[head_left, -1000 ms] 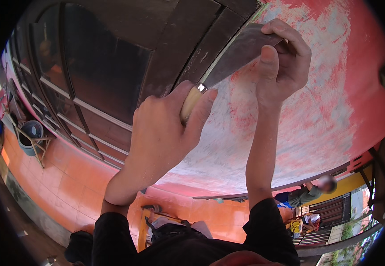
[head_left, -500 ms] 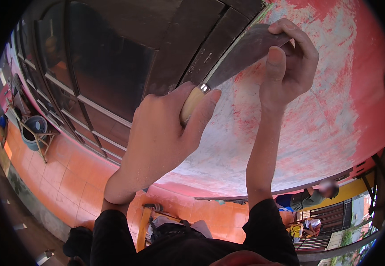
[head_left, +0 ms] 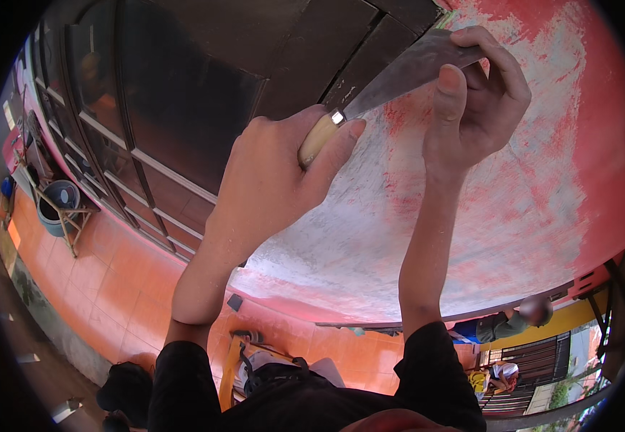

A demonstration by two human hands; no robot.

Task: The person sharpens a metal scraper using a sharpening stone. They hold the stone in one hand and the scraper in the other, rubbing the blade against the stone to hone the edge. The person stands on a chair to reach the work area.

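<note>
My left hand [head_left: 265, 180] is wrapped around the pale wooden handle [head_left: 318, 138] of a putty knife. Its broad grey blade [head_left: 409, 72] slants up to the right, lying along the dark wooden frame beside a patchy red and white wall [head_left: 485, 194]. At the blade's wide end is my right hand [head_left: 481, 108], index finger curled onto the edge and thumb raised close to the blade's lower side. The remaining right fingers curl behind, partly hidden. Whether the blade touches the wall or frame I cannot tell.
A dark-framed window [head_left: 175, 93] fills the upper left. Far left, a grey bucket [head_left: 57, 205] sits by a bamboo stand on orange tiles [head_left: 121, 295]. Below me is a yellow-framed chair [head_left: 229, 371]. Another person [head_left: 503, 327] is at the lower right, and someone else sits farther back.
Both hands and the putty knife have shifted slightly up and right, the handle end rising most, so the blade lies at a flatter slant. The grip looks the same.
</note>
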